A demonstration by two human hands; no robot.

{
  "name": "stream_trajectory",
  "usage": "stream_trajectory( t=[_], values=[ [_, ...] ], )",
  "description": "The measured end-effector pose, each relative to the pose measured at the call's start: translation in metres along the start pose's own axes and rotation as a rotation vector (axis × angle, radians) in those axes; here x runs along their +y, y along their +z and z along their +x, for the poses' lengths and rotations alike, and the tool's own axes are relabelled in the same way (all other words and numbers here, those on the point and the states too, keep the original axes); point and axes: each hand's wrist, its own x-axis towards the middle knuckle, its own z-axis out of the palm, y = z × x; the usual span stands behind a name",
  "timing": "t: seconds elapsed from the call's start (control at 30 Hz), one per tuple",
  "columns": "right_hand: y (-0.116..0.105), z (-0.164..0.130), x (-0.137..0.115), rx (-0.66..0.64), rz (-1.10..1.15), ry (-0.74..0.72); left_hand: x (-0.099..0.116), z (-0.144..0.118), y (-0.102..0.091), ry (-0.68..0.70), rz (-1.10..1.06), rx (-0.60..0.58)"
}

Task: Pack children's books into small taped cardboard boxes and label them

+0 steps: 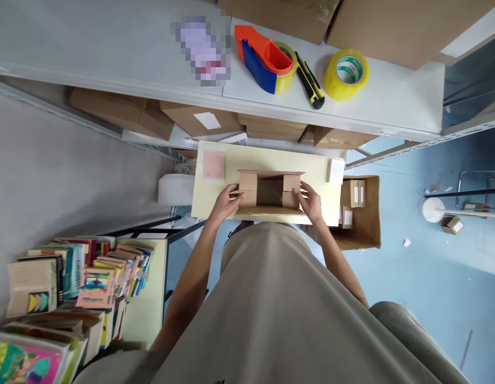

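Note:
A small open cardboard box (270, 192) sits on a pale yellow table (311, 165) in front of me, its flaps spread and its inside showing nothing. My left hand (227, 201) grips the box's left side flap. My right hand (310, 200) holds its right side flap. A pink slip (214, 165) lies on the table to the left of the box, and a small white packet (335, 171) lies at the table's right end.
A grey shelf (111, 48) above carries a red and blue tape dispenser (264, 58), a yellow utility knife (309, 81) and a yellow tape roll (345, 74). Stacked books (79, 277) stand at lower left. An open carton (361, 213) with small boxes sits on the blue floor, right.

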Motion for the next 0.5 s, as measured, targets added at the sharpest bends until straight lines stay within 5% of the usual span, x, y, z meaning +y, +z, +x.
stream_trajectory(
  t=[0.1,0.27,0.5],
  values=[
    [-0.029,-0.021,-0.002,-0.015,-0.095,-0.106,-0.001,-0.022,-0.025,0.057,0.069,-0.045],
    [-0.064,-0.050,-0.001,-0.276,-0.283,-0.184,0.003,-0.056,-0.053,0.139,0.221,-0.306],
    [-0.035,-0.025,-0.010,-0.326,-0.322,-0.194,0.022,-0.030,-0.027,0.214,0.295,-0.231]
  ],
)
